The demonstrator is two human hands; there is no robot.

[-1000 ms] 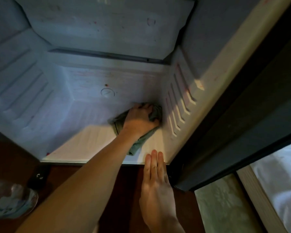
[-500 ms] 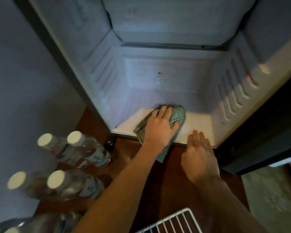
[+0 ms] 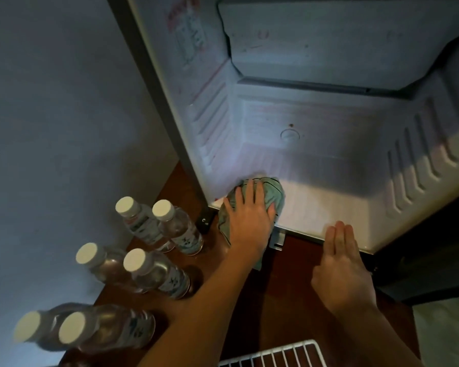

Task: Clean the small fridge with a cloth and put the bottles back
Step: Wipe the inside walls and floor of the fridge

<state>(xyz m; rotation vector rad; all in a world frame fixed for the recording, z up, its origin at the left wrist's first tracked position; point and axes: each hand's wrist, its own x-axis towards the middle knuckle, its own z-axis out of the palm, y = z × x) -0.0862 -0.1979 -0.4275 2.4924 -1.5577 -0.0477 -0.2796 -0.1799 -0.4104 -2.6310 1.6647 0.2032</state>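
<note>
The small fridge (image 3: pixel 329 202) stands open and bare inside, its white floor lit. My left hand (image 3: pixel 249 218) presses flat on a green cloth (image 3: pixel 274 193) at the front left corner of the fridge floor, the cloth hanging over the front lip. My right hand (image 3: pixel 341 263) is held flat with its fingers together, fingertips at the fridge's front edge, holding nothing. Several clear water bottles with white caps (image 3: pixel 154 229) stand in pairs on the wooden floor to the left of the fridge.
A white wire shelf (image 3: pixel 276 353) lies on the wooden floor at the bottom centre. A grey wall (image 3: pixel 51 115) runs along the left. The dark fridge door (image 3: pixel 421 260) stands open at the right.
My left hand has slid the cloth from the right side of the fridge floor across to its front left corner. The view has pulled back, bringing the bottles and wire shelf into sight.
</note>
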